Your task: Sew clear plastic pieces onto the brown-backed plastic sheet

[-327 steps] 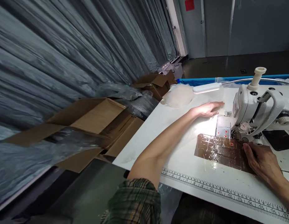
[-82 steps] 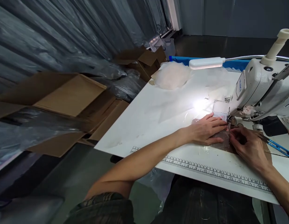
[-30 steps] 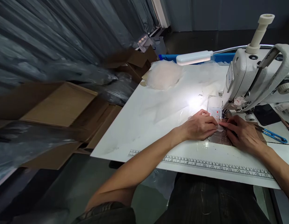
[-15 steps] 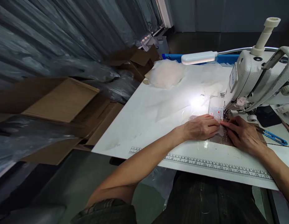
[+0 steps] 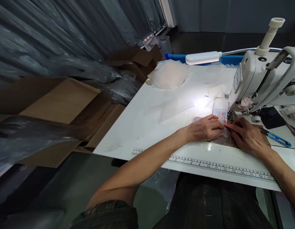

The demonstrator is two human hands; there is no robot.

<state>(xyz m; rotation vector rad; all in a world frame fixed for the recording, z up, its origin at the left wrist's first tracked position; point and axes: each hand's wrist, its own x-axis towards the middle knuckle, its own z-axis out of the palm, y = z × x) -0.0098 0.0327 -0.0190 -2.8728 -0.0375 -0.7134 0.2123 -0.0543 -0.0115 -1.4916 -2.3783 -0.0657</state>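
A piece of pale, sheer fabric (image 5: 225, 132) lies on the bed of a white sewing machine (image 5: 249, 73), just in front of the needle and presser foot (image 5: 230, 115). My left hand (image 5: 206, 128) presses on it from the left, fingers curled together. From the right, my right hand (image 5: 247, 135) grips its edge, thumb and forefinger close together near my left fingertips. Part of the fabric is hidden under my fingers. Small red marks (image 5: 222, 113) show on the machine bed beside the foot. Blue thread snips (image 5: 278, 139) lie to the right of my right hand.
A stack of sheer pale fabric (image 5: 170, 74) sits at the table's far left corner, near a white lamp (image 5: 202, 58). A ruler scale (image 5: 216, 167) runs along the front edge. A dark flat object (image 5: 271, 117) lies right of the needle. Cardboard boxes (image 5: 59, 100) stand left of the table (image 5: 128, 130).
Both hands stay at the presser foot with the fabric, with hardly any visible motion. The whole view has shifted very slightly.
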